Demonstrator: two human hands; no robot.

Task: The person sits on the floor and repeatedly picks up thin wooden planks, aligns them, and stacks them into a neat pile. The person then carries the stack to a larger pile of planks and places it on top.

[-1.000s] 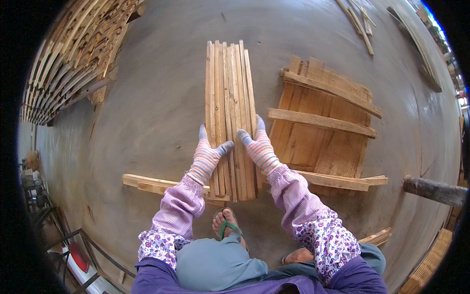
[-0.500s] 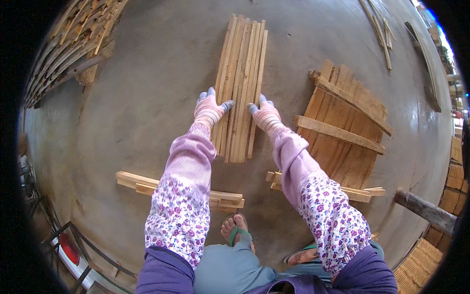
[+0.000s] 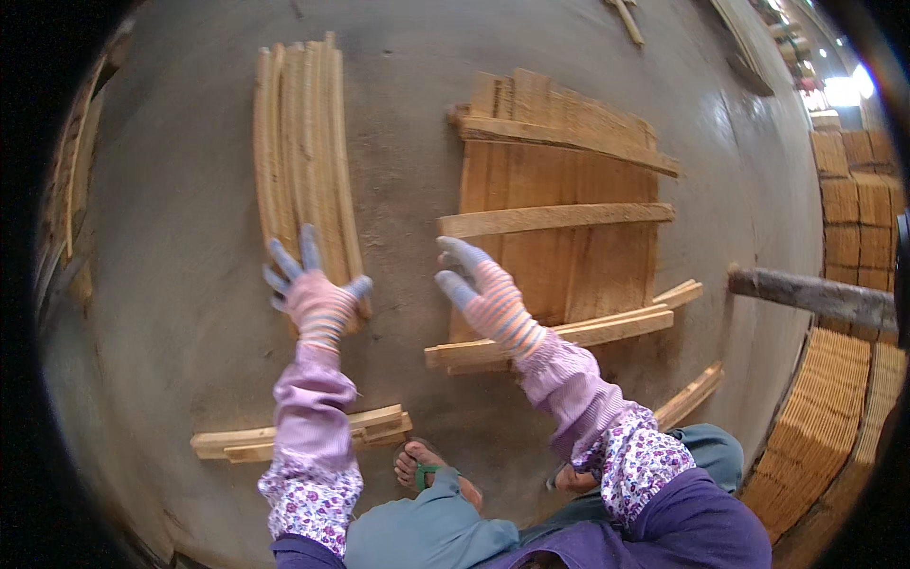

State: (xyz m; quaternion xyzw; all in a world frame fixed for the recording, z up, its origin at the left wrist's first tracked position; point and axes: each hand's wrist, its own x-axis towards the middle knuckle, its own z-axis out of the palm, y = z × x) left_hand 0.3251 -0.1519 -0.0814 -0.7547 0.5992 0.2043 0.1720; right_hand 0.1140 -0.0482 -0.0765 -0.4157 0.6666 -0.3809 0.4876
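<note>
My left hand (image 3: 318, 292), in a striped glove with grey fingertips, spreads its fingers over the near end of a bundle of long, narrow wooden strips (image 3: 305, 142). Whether it presses on them I cannot tell. My right hand (image 3: 490, 292), gloved alike, has its fingers stretched out and apart, with nothing in them. It is beside the left edge of a stack of wide wooden boards (image 3: 531, 180). Two wooden battens lie across those boards, and the nearer batten (image 3: 559, 219) ends just beyond my right fingertips.
Short wooden pieces (image 3: 578, 334) lie at the boards' near end, and others (image 3: 303, 433) lie before my left foot. A round log (image 3: 815, 296) juts in at the right. Bundled wooden slats (image 3: 810, 427) are stacked along the right side. More timber (image 3: 71, 190) stands far left.
My view has turned right, so the strips appear further left. My right hand has left the strips and moved beside the boards. My left hand's fingers have spread over the strips' near end.
</note>
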